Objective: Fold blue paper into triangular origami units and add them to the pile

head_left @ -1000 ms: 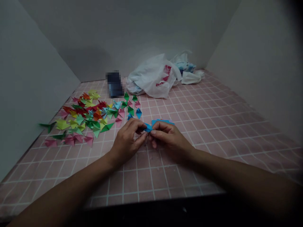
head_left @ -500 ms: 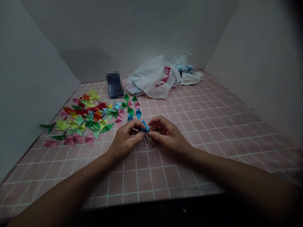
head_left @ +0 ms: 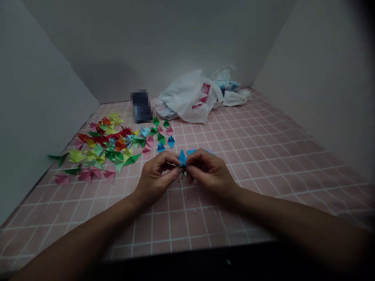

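A small blue folded paper piece (head_left: 183,157), like an origami crane, is pinched between my two hands above the table's middle. My left hand (head_left: 159,171) grips its left side with thumb and forefinger. On its right side, the thumb and fingertips of my right hand (head_left: 209,169) close on the paper. More blue paper (head_left: 191,151) shows just behind my right hand, partly covered by it. Two blue folded pieces (head_left: 171,141) and several green ones (head_left: 161,138) stand just beyond my left hand.
Many coloured paper cranes (head_left: 111,152) lie spread over the left of the pink checked tablecloth (head_left: 263,156). A blurred dark phone-like object (head_left: 142,106) is at the back. Beside it are a white plastic bag (head_left: 187,95) and a smaller blue-and-white bundle (head_left: 227,82). Walls enclose three sides.
The blue paper has turned in my fingers, and its pointed part now stands upright facing me. My right hand has shifted slightly down, uncovering blue paper behind it.
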{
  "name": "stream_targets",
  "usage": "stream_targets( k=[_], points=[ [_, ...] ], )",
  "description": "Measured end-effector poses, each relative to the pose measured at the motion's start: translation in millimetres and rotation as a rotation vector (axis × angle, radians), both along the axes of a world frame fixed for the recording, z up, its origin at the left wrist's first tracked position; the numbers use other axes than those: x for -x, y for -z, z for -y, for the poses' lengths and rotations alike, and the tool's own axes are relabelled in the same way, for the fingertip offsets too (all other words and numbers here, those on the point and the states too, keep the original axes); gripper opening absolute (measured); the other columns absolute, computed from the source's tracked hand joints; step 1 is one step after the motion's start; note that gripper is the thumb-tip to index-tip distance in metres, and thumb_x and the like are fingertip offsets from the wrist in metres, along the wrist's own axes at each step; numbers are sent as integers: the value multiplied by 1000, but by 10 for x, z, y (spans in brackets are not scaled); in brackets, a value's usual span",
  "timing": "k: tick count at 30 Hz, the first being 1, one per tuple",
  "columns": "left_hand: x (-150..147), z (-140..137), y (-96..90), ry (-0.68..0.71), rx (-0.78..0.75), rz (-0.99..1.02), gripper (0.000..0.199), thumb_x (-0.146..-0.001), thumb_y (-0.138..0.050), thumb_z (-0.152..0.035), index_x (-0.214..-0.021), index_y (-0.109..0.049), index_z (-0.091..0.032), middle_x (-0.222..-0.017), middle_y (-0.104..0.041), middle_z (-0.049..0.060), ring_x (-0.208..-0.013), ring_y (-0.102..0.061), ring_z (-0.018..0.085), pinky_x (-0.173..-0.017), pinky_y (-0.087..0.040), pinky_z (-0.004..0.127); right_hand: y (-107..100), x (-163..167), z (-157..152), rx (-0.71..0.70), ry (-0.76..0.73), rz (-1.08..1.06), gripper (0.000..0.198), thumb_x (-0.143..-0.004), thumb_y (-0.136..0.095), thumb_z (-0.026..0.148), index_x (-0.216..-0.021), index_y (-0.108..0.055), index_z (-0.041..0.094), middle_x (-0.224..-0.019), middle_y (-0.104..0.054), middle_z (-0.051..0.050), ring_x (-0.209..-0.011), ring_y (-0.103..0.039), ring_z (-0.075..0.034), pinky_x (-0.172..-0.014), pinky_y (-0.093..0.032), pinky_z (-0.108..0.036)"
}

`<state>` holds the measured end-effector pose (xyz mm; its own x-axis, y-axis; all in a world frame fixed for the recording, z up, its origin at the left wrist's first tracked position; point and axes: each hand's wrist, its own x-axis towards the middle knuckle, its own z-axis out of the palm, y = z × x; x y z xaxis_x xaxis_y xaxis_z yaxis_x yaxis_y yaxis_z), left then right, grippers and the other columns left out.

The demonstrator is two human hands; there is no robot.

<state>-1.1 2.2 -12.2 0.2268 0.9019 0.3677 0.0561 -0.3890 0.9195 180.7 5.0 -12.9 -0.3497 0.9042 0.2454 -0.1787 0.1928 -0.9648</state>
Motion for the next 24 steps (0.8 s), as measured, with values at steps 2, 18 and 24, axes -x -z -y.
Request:
stream_targets(
  k=[2, 18, 24],
  points=[
    [-8, 11, -5, -5, -22, -4, 9, -81, -72, -12, -83, -68, -20, -86, -67, 2, -81, -65, 14, -73, -54, 27, -15, -2, 9, -25, 16, 5, 8, -81, -64, 14, -83, -59, 20, -69, -59, 4, -58, -58, -9, -56, -49, -23],
    [-40, 79, -17, -85, -45, -12, 9, -83, -72, -13, -85, -66, -20, -88, -70, 4, -81, -68, 15, -73, -59, 28, 12, -15, 21, -236, 97, 70, 11, -87, -62, 10, -83, -61, 21, -76, -60, 2, -66, -60, -11, -62, -50, -27],
    [-7, 69, -17, -71, -110, -31, 9, -84, -74, -14, -83, -68, -20, -88, -71, 4, -82, -68, 16, -72, -57, 28, -19, -25, 21, -409, 132, 127, 18, -89, -59, 5, -83, -63, 22, -73, -62, 1, -70, -60, -14, -66, -49, -30]
  ],
)
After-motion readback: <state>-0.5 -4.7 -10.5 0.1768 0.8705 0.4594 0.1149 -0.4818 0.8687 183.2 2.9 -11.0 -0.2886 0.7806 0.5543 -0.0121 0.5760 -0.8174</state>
